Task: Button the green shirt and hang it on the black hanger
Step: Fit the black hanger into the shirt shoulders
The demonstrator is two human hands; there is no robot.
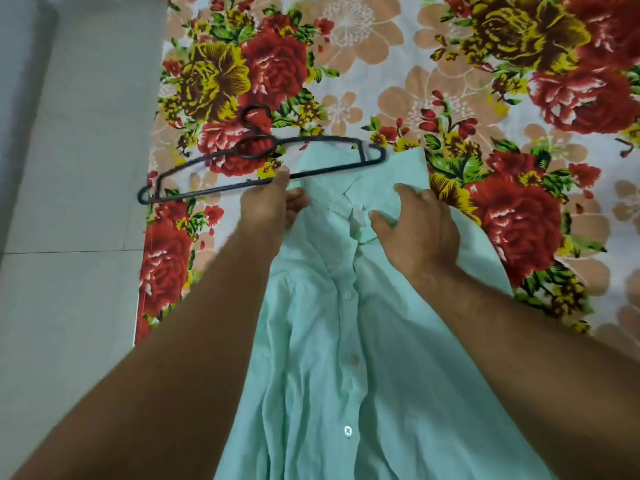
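Head view: green shirt lies flat on the flowery bed sheet, front looks buttoned. Left hand grips the black hanger by its lower bar, right at the collar. Right hand rests spread on the collar cloth. I'd lift the neck opening and feed the hanger in tilted, one arm at a time
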